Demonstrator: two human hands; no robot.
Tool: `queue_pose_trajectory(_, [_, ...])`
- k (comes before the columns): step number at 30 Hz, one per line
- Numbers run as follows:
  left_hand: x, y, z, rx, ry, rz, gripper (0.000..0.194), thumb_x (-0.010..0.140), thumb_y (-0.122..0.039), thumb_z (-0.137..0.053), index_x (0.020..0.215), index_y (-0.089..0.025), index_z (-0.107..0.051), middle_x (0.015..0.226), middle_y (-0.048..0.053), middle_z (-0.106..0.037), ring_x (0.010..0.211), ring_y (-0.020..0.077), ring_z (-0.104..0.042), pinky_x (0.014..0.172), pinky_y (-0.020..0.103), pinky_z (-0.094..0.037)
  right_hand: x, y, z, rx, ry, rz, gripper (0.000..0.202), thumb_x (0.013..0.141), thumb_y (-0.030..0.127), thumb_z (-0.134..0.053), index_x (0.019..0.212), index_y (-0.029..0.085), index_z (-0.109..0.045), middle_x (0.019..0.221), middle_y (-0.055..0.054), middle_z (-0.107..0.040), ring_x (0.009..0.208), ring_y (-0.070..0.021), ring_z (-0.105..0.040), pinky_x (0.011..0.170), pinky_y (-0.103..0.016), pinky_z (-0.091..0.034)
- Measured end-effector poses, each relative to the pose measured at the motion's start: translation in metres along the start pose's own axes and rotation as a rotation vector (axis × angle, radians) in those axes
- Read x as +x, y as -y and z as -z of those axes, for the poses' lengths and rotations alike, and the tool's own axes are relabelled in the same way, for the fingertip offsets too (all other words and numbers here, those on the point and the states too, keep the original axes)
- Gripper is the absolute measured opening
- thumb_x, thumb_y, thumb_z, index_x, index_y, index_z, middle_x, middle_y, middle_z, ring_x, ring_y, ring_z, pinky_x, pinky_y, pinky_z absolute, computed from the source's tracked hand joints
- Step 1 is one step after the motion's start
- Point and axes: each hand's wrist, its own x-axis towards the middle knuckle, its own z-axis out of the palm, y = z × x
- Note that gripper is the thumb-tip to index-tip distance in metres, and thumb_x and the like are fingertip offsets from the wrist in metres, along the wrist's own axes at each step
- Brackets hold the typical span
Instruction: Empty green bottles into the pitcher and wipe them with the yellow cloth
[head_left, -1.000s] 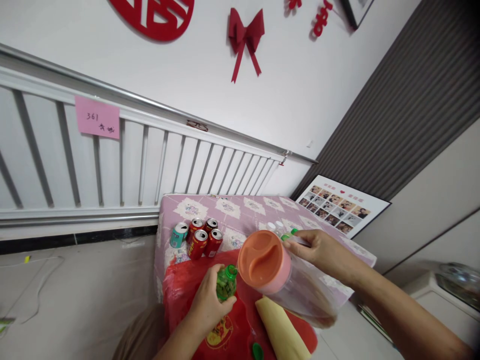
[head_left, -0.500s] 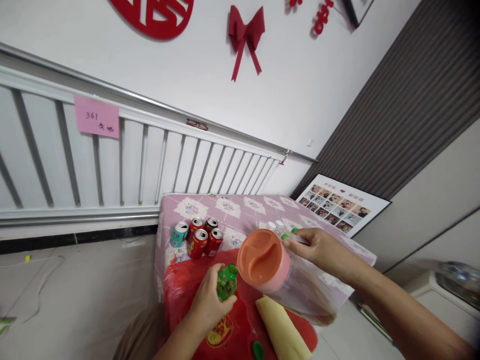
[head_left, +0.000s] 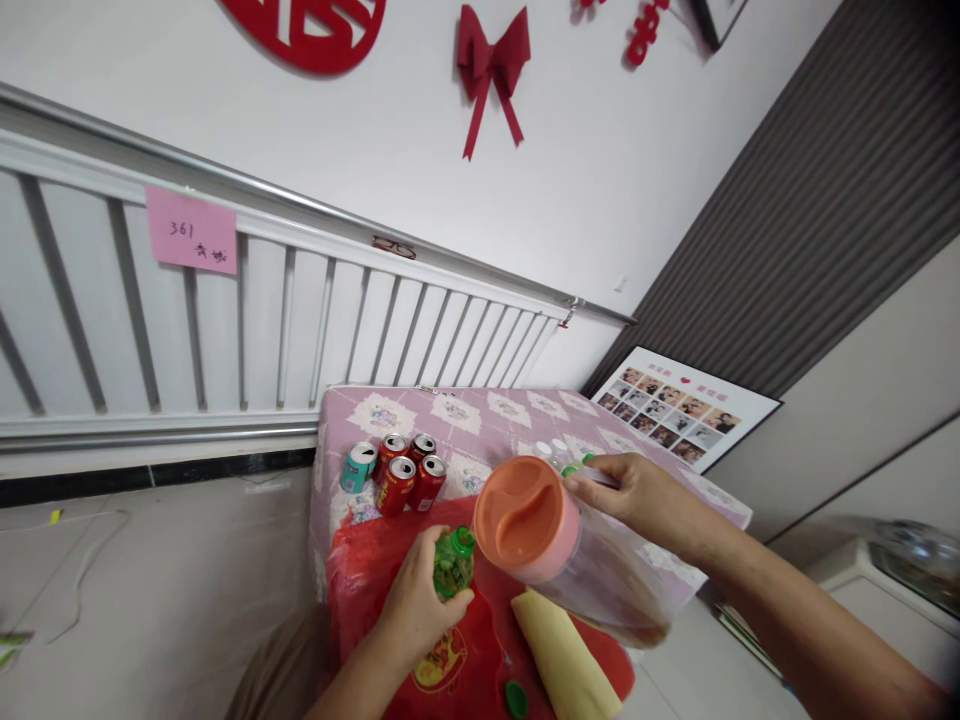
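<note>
My left hand (head_left: 422,592) is closed around a small green bottle (head_left: 454,562), held upright with its open neck at the top. In my right hand (head_left: 626,495) is the handle of a clear pitcher (head_left: 615,580) with an orange-pink lid (head_left: 523,515). The pitcher is tipped far over, its lid toward the bottle's neck, and brownish liquid lies toward its base. Whether any liquid leaves the lid I cannot tell. Below them, a green bottle cap (head_left: 516,698) and a yellow cloth-like roll (head_left: 562,655) lie on a red plastic sheet (head_left: 360,570).
Several drink cans (head_left: 396,486) stand at the left of the patterned tablecloth (head_left: 454,413). Small bottles with white and green caps (head_left: 559,452) are behind the pitcher. A white radiator (head_left: 420,320) runs along the wall, and a photo board (head_left: 675,405) leans at the right.
Almost nothing differs. Both hands keep the bottle and the tipped pitcher in nearly the same places; the whole view has shifted very slightly.
</note>
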Motion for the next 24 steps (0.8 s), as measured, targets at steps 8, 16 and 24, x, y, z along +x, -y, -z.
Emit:
queue_pose_trajectory(8, [0.0003,0.0013,-0.0001,-0.006,-0.01,-0.006,0.069,0.061,-0.014,-0.068,0.125,-0.02,-0.041,0.126,0.011,-0.055,0.117,0.0262,-0.053,0.102,0.042,-0.042,0.0005,-0.001,0.0012,-0.001,0.095,-0.032,0.042,0.081,0.055,-0.047,0.058,0.021,-0.043,0.057,0.005,-0.032,0.054,-0.0112,-0.031,0.049,-0.025,-0.024])
queue_pose_trajectory(16, [0.0002,0.0005,0.0011,-0.008,-0.016,-0.016,0.069,0.061,-0.014,-0.069,0.124,-0.02,-0.042,0.126,0.011,-0.055,0.118,0.0267,-0.053,0.103,0.045,-0.041,0.0002,-0.0002,-0.0001,-0.015,0.105,-0.031,0.044,0.08,0.057,-0.045,0.057,0.021,-0.036,0.057,0.005,-0.028,0.054,-0.0108,-0.028,0.048,-0.025,-0.023])
queue_pose_trajectory(24, [-0.0001,0.0015,0.0013,-0.014,-0.02,-0.013,0.07,0.061,-0.014,-0.069,0.126,-0.021,-0.041,0.128,0.011,-0.055,0.119,0.0267,-0.053,0.104,0.044,-0.04,-0.0005,-0.0026,0.0001,0.007,0.106,-0.023,0.046,0.08,0.058,-0.047,0.057,0.021,-0.035,0.058,0.006,-0.026,0.055,-0.0105,-0.026,0.048,-0.025,-0.022])
